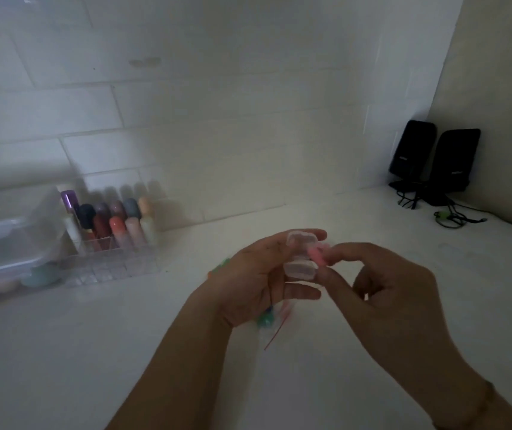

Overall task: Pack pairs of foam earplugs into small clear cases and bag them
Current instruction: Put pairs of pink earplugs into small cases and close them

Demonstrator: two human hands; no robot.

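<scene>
My left hand (258, 274) holds a small clear case (300, 256) that lies open, with its lid up by my fingertips and its tray below. My right hand (382, 283) pinches a pink foam earplug (316, 253) at the case's right edge. A green earplug (265, 319) and a clear bag with a red strip (279, 324) lie on the table under my left hand. Other coloured earplugs (217, 268) peek out left of that hand, blurred.
A clear organizer (115, 256) with several coloured tubes stands at the left by the tiled wall. Beside it sits a clear plastic box (6, 243) with pale round items. Two black speakers (434, 156) and tangled cables (447, 215) fill the back right corner.
</scene>
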